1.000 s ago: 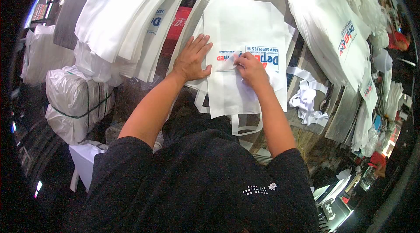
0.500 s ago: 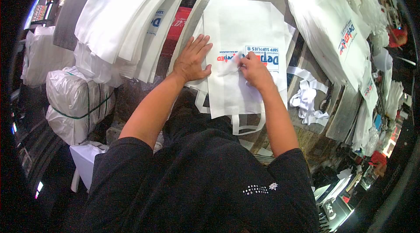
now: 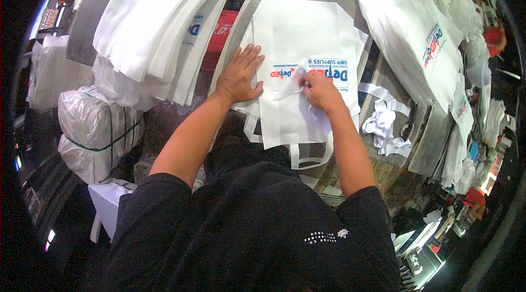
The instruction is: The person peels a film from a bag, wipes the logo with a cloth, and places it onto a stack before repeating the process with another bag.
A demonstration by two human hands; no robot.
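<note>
Left hand (image 3: 239,75) spread flat, pinning white non-woven tote bag (image 3: 298,23), 9 o'clock of blue-red printed logo (image 3: 335,73); right hand (image 3: 319,91) pinches translucent sheet (image 3: 287,90) (over logo). Pull low, fabric taut.

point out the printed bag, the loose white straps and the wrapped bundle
printed bag (image 3: 307,23): head view, blank upper panel
loose white straps (image 3: 383,125): head view, middle of the tangle
wrapped bundle (image 3: 90,122): head view, plastic above the green band

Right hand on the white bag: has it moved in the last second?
Yes, slightly: the right hand has slid toward the person's body, off the blue print on the white bag.
</note>
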